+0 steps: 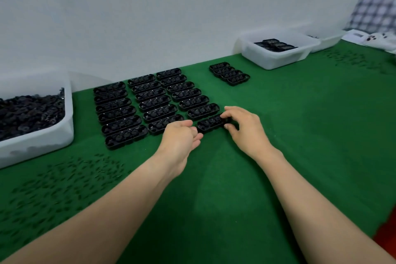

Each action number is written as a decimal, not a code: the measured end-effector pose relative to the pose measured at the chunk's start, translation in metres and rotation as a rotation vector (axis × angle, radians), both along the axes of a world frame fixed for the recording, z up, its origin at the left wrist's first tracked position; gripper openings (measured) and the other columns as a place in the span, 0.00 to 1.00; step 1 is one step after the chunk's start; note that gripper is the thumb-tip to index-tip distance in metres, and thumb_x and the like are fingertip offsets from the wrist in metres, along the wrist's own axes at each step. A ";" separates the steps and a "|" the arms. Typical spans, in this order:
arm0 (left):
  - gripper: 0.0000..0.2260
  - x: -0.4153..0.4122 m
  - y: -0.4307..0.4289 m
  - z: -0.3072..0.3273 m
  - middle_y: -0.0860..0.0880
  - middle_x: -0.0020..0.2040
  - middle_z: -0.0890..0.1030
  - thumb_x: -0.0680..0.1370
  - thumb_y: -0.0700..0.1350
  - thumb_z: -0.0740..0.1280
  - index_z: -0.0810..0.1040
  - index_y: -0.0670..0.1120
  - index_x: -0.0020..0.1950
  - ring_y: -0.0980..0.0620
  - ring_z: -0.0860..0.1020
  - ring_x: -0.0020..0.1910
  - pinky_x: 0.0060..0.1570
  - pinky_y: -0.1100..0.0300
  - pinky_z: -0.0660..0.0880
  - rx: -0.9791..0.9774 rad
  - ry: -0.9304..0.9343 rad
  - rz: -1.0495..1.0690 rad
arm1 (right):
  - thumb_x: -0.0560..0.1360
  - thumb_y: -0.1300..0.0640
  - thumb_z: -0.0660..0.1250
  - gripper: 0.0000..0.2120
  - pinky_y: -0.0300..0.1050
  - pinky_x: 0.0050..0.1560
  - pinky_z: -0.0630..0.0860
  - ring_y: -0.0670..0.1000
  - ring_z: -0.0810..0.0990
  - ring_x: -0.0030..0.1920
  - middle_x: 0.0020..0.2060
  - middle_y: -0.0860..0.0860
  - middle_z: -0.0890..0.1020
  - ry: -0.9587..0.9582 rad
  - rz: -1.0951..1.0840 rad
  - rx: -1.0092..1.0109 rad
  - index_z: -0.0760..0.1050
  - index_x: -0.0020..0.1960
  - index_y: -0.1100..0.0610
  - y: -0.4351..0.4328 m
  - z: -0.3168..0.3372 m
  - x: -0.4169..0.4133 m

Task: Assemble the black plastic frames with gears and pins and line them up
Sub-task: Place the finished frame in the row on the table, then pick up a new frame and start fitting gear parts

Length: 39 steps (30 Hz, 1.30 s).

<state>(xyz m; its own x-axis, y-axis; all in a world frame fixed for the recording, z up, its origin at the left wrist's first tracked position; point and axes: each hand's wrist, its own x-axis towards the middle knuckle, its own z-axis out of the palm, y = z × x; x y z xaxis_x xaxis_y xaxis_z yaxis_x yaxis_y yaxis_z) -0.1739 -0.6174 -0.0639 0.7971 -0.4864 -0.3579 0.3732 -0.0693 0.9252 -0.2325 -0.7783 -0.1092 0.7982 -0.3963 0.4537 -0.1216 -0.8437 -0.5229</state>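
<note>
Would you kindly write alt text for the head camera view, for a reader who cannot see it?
A person's right hand pinches the end of a black frame on a green table, the left hand loosely curled at its other end. Columns of lined-up frames lie beyond, with a white bin of dark parts at left.

A black oblong frame [206,129] holding gears [211,122] lies flat, its right end pinched in the right grip [244,128]. Filled frames [137,103] sit in three columns left of it; pins [70,176] scatter farther left.
</note>
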 end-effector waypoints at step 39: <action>0.04 -0.093 0.529 -0.008 0.53 0.38 0.82 0.71 0.42 0.71 0.81 0.52 0.40 0.54 0.79 0.34 0.33 0.62 0.76 0.428 -0.532 0.742 | 0.74 0.61 0.66 0.07 0.31 0.49 0.72 0.42 0.75 0.42 0.46 0.48 0.79 0.060 1.011 -0.035 0.78 0.51 0.56 0.551 0.083 0.127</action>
<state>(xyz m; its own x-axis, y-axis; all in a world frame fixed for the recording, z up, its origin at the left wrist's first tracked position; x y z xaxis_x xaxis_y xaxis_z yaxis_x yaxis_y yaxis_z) -0.2666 -0.0882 -0.0721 0.9532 0.2839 0.1044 0.0024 -0.3525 0.9358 -0.1058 -0.2270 -0.0261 0.7738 0.4909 0.4003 0.6332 -0.5801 -0.5125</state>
